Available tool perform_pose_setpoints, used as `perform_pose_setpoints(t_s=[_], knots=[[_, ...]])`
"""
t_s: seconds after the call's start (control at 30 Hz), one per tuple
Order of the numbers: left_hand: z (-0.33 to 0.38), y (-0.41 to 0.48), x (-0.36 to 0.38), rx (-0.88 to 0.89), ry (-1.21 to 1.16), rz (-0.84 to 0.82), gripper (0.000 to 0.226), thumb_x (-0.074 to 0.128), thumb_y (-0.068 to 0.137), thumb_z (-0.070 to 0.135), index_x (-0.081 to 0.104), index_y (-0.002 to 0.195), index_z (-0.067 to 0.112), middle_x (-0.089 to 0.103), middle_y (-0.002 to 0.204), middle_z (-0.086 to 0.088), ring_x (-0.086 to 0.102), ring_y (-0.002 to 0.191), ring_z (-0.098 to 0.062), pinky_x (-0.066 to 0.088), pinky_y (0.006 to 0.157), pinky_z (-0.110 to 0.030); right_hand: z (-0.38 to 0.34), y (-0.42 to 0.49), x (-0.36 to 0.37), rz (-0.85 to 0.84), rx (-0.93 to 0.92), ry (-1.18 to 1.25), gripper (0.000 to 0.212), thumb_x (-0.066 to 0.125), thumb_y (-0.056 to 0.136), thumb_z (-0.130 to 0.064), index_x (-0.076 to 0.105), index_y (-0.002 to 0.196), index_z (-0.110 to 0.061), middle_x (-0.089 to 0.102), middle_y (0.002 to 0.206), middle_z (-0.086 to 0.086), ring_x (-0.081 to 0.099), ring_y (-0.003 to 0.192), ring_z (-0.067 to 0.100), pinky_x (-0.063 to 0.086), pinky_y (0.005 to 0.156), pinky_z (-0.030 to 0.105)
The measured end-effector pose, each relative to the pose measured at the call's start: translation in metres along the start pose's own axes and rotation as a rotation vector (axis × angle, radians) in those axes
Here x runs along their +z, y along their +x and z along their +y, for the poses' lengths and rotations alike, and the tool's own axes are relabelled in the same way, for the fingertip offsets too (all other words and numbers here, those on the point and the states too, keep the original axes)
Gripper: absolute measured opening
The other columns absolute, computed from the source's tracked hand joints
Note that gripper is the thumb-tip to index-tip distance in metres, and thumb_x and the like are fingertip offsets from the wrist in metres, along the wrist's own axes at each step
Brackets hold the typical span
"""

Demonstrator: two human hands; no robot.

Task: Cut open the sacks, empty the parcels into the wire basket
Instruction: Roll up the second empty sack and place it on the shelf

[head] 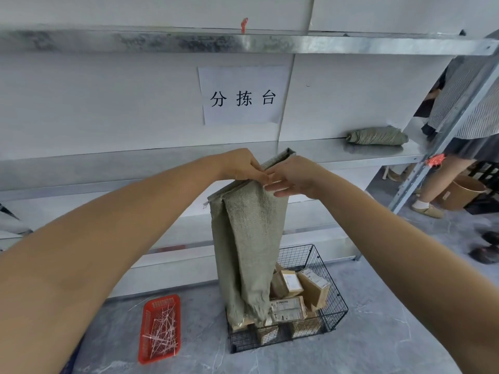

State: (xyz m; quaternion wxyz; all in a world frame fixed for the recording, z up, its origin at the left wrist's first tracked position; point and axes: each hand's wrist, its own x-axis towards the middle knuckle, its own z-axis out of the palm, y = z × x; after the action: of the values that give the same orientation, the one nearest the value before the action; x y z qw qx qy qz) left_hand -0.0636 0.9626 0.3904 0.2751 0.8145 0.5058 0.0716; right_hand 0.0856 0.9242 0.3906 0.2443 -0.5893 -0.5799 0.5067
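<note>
A limp grey-green woven sack (pixel 248 244) hangs upside down over the black wire basket (pixel 333 303) on the floor. My left hand (pixel 240 164) pinches the sack's raised bottom seam. My right hand (pixel 290 175) holds the same seam just to the right, fingers partly spread. The sack's open mouth droops into the basket, among several brown cardboard parcels (pixel 290 306). A second sack (pixel 378 136), tied and full, lies on the metal shelf at the right.
A red plastic tray (pixel 159 327) of cut cable ties sits on the grey floor left of the basket. Metal shelving (pixel 337 152) runs along the white wall. A person (pixel 459 109) stands at the far right beside a round cardboard tub (pixel 464 191).
</note>
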Motion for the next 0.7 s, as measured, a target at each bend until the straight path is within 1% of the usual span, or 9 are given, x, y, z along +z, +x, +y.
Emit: perform_pose_setpoints(t_s=[0.1, 0.17, 0.23, 0.3, 0.37, 0.43, 0.5, 0.57, 0.7], knots=[[0.006, -0.003, -0.001, 0.073, 0.235, 0.003, 0.024, 0.061, 0.087, 0.024, 0.072, 0.100, 0.007, 0.065, 0.072, -0.002, 0.046, 0.063, -0.011, 0.034, 0.066, -0.026, 0.000, -0.002, -0.003, 0.021, -0.022, -0.024, 0.021, 0.060, 0.085, -0.001, 0.067, 0.104, -0.005, 0.068, 0.086, 0.005, 0.064, 0.074, 0.012, 0.055, 0.063, 0.020], [0.006, -0.002, -0.001, 0.078, 0.314, 0.030, 0.023, 0.057, 0.090, 0.015, 0.070, 0.106, 0.005, 0.071, 0.092, -0.009, 0.050, 0.073, -0.014, 0.034, 0.070, -0.024, 0.004, 0.003, -0.010, 0.221, -0.146, -0.234, 0.020, 0.060, 0.084, -0.005, 0.068, 0.103, -0.009, 0.067, 0.098, 0.011, 0.062, 0.076, 0.016, 0.055, 0.069, 0.028], [0.007, -0.002, -0.002, 0.087, 0.323, 0.041, 0.024, 0.054, 0.091, 0.013, 0.069, 0.109, 0.004, 0.071, 0.105, -0.010, 0.052, 0.081, -0.014, 0.034, 0.074, -0.022, 0.009, 0.009, -0.022, 0.403, -0.262, -0.685, 0.025, 0.060, 0.084, -0.017, 0.065, 0.107, -0.019, 0.054, 0.122, 0.012, 0.054, 0.104, 0.024, 0.048, 0.087, 0.036], [0.008, -0.004, -0.004, 0.105, 0.308, 0.062, 0.026, 0.054, 0.092, 0.012, 0.067, 0.112, 0.004, 0.069, 0.111, -0.010, 0.058, 0.090, -0.017, 0.035, 0.078, -0.020, 0.014, 0.011, -0.032, 0.326, -0.230, -0.980, 0.032, 0.065, 0.082, -0.028, 0.062, 0.114, -0.024, 0.032, 0.141, 0.011, 0.031, 0.130, 0.031, 0.036, 0.104, 0.043], [0.009, -0.006, -0.008, 0.125, 0.284, 0.076, 0.026, 0.054, 0.091, 0.011, 0.065, 0.114, 0.003, 0.068, 0.115, -0.010, 0.061, 0.102, -0.020, 0.036, 0.082, -0.018, 0.017, 0.016, -0.040, 0.205, -0.182, -1.069, 0.033, 0.066, 0.082, -0.032, 0.064, 0.113, -0.020, 0.032, 0.145, 0.009, 0.029, 0.133, 0.033, 0.035, 0.106, 0.044], [0.009, -0.007, -0.011, 0.127, 0.271, 0.090, 0.027, 0.054, 0.092, 0.011, 0.064, 0.116, 0.002, 0.066, 0.120, -0.009, 0.060, 0.109, -0.019, 0.035, 0.086, -0.017, 0.019, 0.018, -0.045, 0.171, -0.204, -1.063, 0.021, 0.064, 0.083, -0.032, 0.066, 0.080, -0.011, 0.061, 0.106, 0.011, 0.053, 0.104, 0.030, 0.045, 0.078, 0.032], [0.007, -0.009, -0.013, 0.120, 0.285, 0.141, 0.027, 0.053, 0.093, 0.012, 0.064, 0.116, 0.003, 0.064, 0.121, -0.010, 0.058, 0.110, -0.021, 0.035, 0.087, -0.019, 0.019, 0.017, -0.051, 0.209, -0.235, -0.997, 0.044, 0.066, 0.082, -0.033, 0.043, 0.050, -0.014, 0.044, 0.058, 0.003, 0.046, 0.064, 0.021, 0.030, 0.052, 0.026], [0.000, -0.009, -0.014, 0.107, 0.313, 0.240, 0.026, 0.051, 0.094, 0.015, 0.065, 0.113, 0.005, 0.064, 0.119, -0.010, 0.057, 0.108, -0.024, 0.039, 0.089, -0.027, 0.019, 0.013, -0.055, 0.279, -0.290, -0.881, 0.054, 0.069, 0.080, -0.037, 0.034, 0.046, -0.016, 0.031, 0.050, 0.001, 0.033, 0.051, 0.015, 0.022, 0.048, 0.027], [-0.013, -0.009, -0.016, 0.006, 0.390, 0.360, 0.027, 0.057, 0.091, 0.029, 0.067, 0.097, 0.005, 0.065, 0.096, -0.009, 0.058, 0.094, -0.025, 0.039, 0.072, -0.028, 0.020, 0.005, -0.057, 0.365, -0.385, -0.736, 0.051, 0.064, 0.084, -0.040, 0.037, 0.048, -0.016, 0.033, 0.050, 0.001, 0.032, 0.050, 0.014, 0.023, 0.050, 0.029]])
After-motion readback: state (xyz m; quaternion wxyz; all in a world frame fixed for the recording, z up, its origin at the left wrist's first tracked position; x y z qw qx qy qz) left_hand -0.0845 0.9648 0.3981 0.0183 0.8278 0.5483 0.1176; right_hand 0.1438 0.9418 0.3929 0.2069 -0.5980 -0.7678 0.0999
